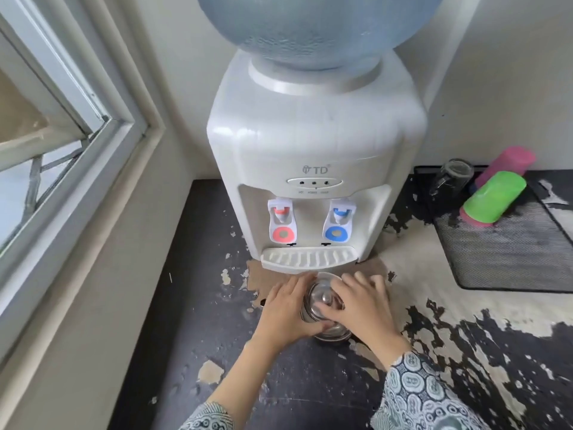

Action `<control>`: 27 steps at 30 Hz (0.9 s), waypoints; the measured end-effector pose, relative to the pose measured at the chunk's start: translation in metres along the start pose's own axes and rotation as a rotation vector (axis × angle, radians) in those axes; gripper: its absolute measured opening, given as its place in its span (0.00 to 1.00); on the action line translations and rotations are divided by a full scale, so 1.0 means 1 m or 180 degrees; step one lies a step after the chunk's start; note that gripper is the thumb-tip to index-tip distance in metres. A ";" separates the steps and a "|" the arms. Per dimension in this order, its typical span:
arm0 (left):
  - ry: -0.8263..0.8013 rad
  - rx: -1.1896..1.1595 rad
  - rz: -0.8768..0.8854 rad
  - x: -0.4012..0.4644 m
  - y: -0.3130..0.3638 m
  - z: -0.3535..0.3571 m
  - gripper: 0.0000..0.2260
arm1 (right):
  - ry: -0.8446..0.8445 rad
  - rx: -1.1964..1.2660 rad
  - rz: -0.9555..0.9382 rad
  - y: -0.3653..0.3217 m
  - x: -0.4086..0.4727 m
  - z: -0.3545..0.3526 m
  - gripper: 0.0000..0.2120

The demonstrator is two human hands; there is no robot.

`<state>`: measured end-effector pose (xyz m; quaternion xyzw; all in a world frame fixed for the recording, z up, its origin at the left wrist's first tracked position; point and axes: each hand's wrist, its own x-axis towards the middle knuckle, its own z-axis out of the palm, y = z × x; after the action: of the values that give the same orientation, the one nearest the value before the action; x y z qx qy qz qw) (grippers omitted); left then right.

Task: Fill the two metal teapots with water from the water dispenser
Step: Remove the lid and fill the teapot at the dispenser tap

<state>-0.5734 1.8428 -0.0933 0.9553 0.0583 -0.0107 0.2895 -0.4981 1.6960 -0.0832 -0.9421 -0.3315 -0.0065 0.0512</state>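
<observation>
Below dispenser [313, 156], left hand [286, 311] gripping teapot [322, 305]; right hand [361, 302] pinching lid knob

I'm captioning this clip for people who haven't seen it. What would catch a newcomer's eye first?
The white water dispenser fills the centre, a blue bottle on top and red and blue taps in front. Below its drip tray, the left hand and right hand close around a metal teapot. Pink and green cups lie far right.

Both forearms reach forward in patterned sleeves, the hands close together. The left hand [286, 308] curves its fingers and thumb round something between the two. The right hand [359, 301] lies just beside it, palm down, fingers bent over the same thing.
</observation>
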 end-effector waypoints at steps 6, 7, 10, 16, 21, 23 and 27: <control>-0.0004 -0.0173 0.0002 0.001 -0.004 0.003 0.37 | 0.0448 0.0075 -0.0590 0.000 0.006 0.008 0.14; 0.0016 -0.0209 0.0008 0.001 -0.004 0.003 0.37 | 0.0456 0.0228 -0.0641 0.001 0.007 0.008 0.14; 0.0058 -0.0298 0.0028 0.000 -0.002 0.003 0.36 | 0.0366 0.0710 -0.0721 0.002 0.009 0.008 0.13; 0.0048 -0.0250 -0.0020 0.001 -0.002 0.002 0.36 | 0.0107 0.2162 -0.0290 0.007 0.012 0.011 0.20; 0.0007 -0.0268 -0.0068 0.000 -0.001 0.000 0.34 | 0.0188 0.3976 0.1126 0.017 0.008 0.009 0.14; -0.0004 -0.0270 -0.0067 0.000 -0.001 0.000 0.34 | 0.0437 0.4480 0.1624 0.029 0.001 0.008 0.14; 0.0053 -0.0228 -0.0055 0.001 0.000 0.000 0.34 | 0.0816 0.3258 0.1636 0.061 -0.013 0.014 0.14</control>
<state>-0.5730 1.8433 -0.0933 0.9439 0.0694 -0.0031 0.3229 -0.4704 1.6425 -0.1035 -0.8393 -0.0446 0.0532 0.5392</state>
